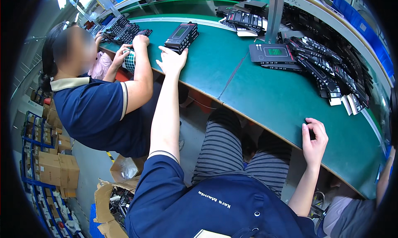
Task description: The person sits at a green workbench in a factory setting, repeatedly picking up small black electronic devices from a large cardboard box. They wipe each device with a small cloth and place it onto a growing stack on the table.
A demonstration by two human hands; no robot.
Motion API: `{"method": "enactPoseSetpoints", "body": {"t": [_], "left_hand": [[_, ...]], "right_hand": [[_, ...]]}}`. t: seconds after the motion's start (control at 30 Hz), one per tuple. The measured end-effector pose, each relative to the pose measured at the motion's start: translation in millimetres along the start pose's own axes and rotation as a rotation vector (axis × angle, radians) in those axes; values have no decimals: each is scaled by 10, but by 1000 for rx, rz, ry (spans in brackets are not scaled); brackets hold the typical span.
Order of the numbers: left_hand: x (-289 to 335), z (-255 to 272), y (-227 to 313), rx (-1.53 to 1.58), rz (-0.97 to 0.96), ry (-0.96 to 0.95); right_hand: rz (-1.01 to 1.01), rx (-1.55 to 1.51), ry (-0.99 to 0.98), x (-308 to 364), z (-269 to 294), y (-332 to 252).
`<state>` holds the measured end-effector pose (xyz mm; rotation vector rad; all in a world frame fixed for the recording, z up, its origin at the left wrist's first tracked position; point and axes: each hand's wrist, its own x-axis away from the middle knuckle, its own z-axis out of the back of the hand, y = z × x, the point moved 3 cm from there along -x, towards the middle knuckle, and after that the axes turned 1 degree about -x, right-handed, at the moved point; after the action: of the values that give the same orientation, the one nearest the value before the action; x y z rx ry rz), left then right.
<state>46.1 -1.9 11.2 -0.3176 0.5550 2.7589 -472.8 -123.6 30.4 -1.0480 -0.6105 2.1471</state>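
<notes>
Left of the upright grey metal post (275, 20), a co-worker's bent bare arm (142, 70) comes close to the person's left hand (171, 61), so an elbow could jog it. That hand is wide — fingers spread, nothing in it — at the near end of a tidy stack of flat black cardboard boxes (181, 37), also left of the post; a crooked push could send the stack askew on the smooth green counter (215, 66). Right of the post, a jumbled heap of black cardboard boxes (321, 57) leans on itself, and a knock low down might set it sliding.

Harder to make out: the white roll with green stickers (129, 62), far left of the post, is partly covered by the co-worker; whether the left fingertips touch the stack is unclear. The heap's lower boxes are buried. The right hand (315, 139), nearer the person than the post and to its right, is narrow, fingers curled — I cannot tell whether it holds anything.
</notes>
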Motion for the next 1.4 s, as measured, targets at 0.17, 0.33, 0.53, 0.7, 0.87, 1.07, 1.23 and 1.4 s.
{"method": "enactPoseSetpoints", "body": {"t": [0.17, 0.33, 0.53, 0.7, 0.87, 1.07, 1.23, 1.4], "left_hand": [[90, -6, 0, -21, -60, 28], [259, -48, -63, -85, -107, 49], [342, -89, -113, -140, -159, 62], [585, -74, -237, -135, -232, 124], [1000, 48, -325, 15, -337, 96], [1915, 213, -1006, -65, -336, -290], [2967, 493, -2237, -535, -185, -349], [3859, 1457, -2981, -631, 216, -230]], "right_hand": [[-15, -40, -2, -7, 10, 58], [-3, -18, -8, -13, -9, 73], [35, 43, -33, -5, -18, 68], [24, 72, -89, -7, -40, 52], [96, 207, -119, -6, -71, -37], [188, 346, -193, 8, -132, -48], [292, 399, -263, -31, -266, -43], [629, 367, -394, -116, -878, -370]]}}
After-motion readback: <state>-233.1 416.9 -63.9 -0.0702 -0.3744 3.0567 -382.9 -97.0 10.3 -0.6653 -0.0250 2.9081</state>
